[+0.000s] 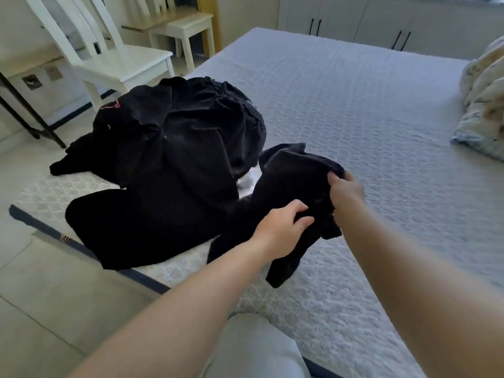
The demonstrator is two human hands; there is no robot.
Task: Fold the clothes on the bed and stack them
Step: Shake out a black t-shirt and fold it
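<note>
From the head camera we see the left hand (283,227) and right hand (346,190) both gripping a black garment (286,181) lifted just above the bed (354,105); at ten o'clock from it a heap of black clothes (177,148) lies on the bed's edge; white chairs (117,64) stand beyond at eleven.

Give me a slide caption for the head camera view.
Both hands, left hand and right hand, grip a black garment beside a dark clothes pile on the bed.
</note>
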